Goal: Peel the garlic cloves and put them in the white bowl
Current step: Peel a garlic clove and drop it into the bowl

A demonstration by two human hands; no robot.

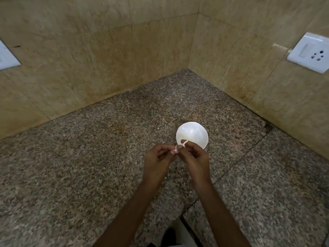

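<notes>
Grips both clamped on one clove, hands fingertip to fingertip above the counter. Entries left to right:

- far left, on the tiled wall: edge of a white plate, cut off by the frame.
- left grip: fingers curled, thumb and forefinger pinching the clove from the left. Only a small pale bit of it shows between the fingertips; the rest is hidden.
- skin: thin white strip, running up and right from the clove to my right fingertips.
- right grip: fingers curled, thumb and forefinger pinching the far end of the skin. Fingertips overlap the near rim of the bowl in this view; I cannot tell whether they touch it.
- bowl: white, upright on the counter, just beyond my hands and slightly to their right. Inside is washed out by glare; faint yellowish patch by the near rim, contents unreadable.
- seam: dark diagonal line in the counter, right of the bowl.
- far right, on the wall: white socket with a switch.
</notes>
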